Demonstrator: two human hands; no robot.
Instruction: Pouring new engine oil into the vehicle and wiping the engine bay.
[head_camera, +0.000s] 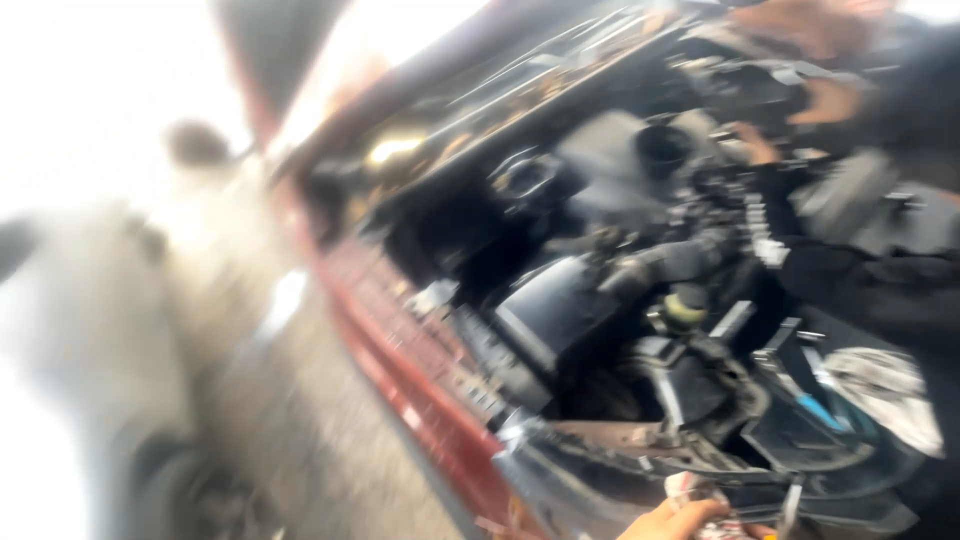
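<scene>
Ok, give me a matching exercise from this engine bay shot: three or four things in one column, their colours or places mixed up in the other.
Things:
1. Car body edge
2. Reservoir cap
3. Intake hose
4. Hand with cloth

Descriptions:
A. bottom edge of the picture
B. red
C. black, ribbed
D. yellowish

Pairs: 1-B, 2-D, 3-C, 4-A

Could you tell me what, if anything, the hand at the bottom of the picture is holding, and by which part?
The hand seems closed on a crumpled white-and-red rag; blur hides which part.
</scene>
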